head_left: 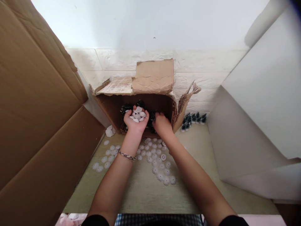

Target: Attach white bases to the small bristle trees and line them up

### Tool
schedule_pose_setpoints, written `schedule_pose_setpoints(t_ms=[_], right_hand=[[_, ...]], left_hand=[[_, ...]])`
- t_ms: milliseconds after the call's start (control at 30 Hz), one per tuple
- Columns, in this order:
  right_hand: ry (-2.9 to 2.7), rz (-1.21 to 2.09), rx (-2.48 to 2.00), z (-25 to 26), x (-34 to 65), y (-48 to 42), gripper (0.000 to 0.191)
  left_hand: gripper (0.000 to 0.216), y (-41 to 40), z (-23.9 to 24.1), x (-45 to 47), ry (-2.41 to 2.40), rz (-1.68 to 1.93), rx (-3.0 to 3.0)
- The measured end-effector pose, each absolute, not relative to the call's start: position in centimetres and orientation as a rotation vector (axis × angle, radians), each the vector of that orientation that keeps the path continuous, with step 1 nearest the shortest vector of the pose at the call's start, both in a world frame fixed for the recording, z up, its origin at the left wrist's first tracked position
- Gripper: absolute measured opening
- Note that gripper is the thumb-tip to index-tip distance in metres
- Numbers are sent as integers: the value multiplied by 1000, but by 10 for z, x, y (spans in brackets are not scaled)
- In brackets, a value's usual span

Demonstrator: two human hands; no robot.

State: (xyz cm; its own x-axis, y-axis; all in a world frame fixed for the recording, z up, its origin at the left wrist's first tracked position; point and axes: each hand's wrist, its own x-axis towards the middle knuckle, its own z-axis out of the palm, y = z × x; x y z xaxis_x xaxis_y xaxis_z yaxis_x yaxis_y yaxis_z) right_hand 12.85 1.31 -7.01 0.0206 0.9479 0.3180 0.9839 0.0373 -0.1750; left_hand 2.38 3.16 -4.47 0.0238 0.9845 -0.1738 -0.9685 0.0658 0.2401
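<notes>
My left hand is palm up at the mouth of the torn cardboard box, its fingers curled around a heap of white plastic discs. My right hand reaches into the same box, fingers bent and pressed together beside dark green miniature trees. Whatever its fingertips hold is hidden. More dark trees lie in the box behind the left hand. Below both hands, many round white discs with small centre holes are spread over the table.
Several small dark green trees with white bases stand right of the box. A large brown cardboard sheet rises at left, a white panel at right. A crumpled white piece lies by the box's left corner. Behind is a white wall.
</notes>
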Motion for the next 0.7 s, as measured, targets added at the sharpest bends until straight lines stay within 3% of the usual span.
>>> schedule_pose_setpoints(t_ms=[333,700], right_hand=[[-1692,200,-1524,-57,123,7,37],[-1750,145,-1330,-37,125,-13,29]], left_hand=[[16,29,-45,26,333,1516,86],[15,32,-46,31,381,1575,93]])
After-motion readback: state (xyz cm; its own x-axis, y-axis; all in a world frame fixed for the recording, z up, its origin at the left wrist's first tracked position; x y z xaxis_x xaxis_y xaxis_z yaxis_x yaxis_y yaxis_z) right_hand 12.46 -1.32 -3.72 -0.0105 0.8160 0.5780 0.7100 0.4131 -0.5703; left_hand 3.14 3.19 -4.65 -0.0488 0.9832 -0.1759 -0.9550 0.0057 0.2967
